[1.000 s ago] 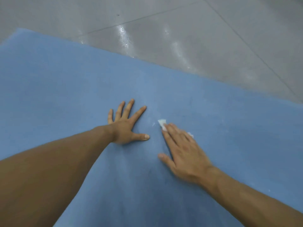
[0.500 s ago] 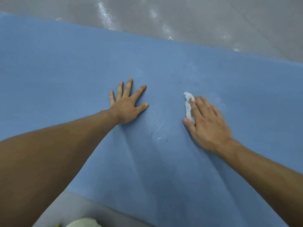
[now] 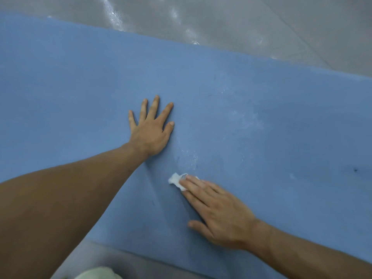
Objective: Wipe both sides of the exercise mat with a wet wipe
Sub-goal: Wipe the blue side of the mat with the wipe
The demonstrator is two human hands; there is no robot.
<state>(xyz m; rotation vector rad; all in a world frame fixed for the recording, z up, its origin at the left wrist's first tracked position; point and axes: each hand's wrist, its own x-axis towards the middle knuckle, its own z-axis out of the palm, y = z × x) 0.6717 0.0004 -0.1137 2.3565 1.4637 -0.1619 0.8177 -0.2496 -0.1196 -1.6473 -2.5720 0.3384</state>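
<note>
Under the right hand: the wet wipe (image 3: pixel 177 179) lies crumpled on the blue exercise mat (image 3: pixel 281 137), pinned flat beneath the fingertips, with a white corner poking out toward 10 o'clock.
Right hand (image 3: pixel 218 211): palm down, fingers (image 3: pixel 198 187) pressed together and laid straight over the wipe, thumb held out to the side; it presses rather than pinches.
Left hand (image 3: pixel 151 130): flat on the mat at about 11 o'clock from the wipe, fingers spread, apart from the wipe, seemingly bracing the mat.
Mat axis: the long side runs roughly from 9 to 3 o'clock across the view, grey floor (image 3: pixel 221 21) beyond its far edge and at the near edge.
Wet traces (image 3: pixel 246 117): pale streaks lie at 1 o'clock from the wipe, well clear of the fingers.
Nearer hand: the right, already on the wipe.
Judged next stroke: likely away from the body or toward 3 o'clock, over matt, seemingly unwiped surface.
Underside: not visible, apparently not yet wiped.
</note>
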